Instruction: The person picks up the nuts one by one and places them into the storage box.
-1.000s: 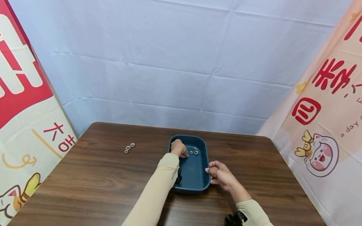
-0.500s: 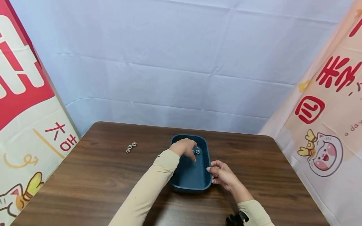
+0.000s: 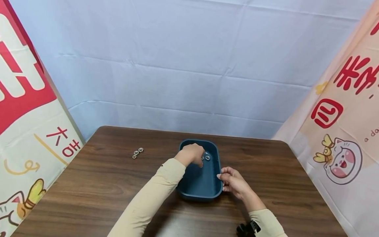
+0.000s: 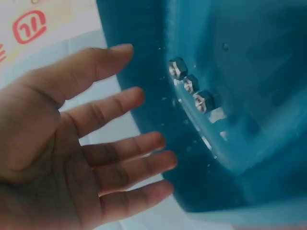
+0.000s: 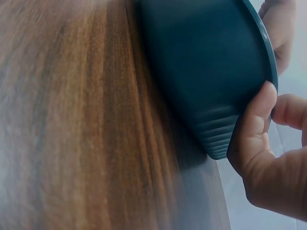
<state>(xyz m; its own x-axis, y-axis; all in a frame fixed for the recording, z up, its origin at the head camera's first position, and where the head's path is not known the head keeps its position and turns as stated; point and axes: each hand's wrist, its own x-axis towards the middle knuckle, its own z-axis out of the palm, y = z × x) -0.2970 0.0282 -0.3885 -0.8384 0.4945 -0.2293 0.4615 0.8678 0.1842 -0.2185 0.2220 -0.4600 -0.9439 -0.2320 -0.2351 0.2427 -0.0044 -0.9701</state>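
Observation:
A blue plastic bin (image 3: 196,184) stands on the wooden table in the head view. My left hand (image 3: 192,154) is over the bin's far left part, and the left wrist view shows that hand (image 4: 91,139) with fingers spread and nothing in them. Three metal hex nuts (image 4: 190,84) lie in a row on the bin's floor, just past the fingertips; in the head view the hand covers part of the row. At the bin's right side, my right hand (image 3: 234,182) pinches the rim; its thumb and finger meet there in the right wrist view.
Three more hex nuts (image 3: 136,152) lie close together on the left part of the wooden table (image 3: 103,184). A pale cloth (image 3: 177,82) hangs behind the table's far edge. Printed banners (image 3: 340,158) flank it on both sides.
My left hand was curled low at the nuts in the bin; it has lifted and its fingers have opened. The right hand keeps its grip on the rim.

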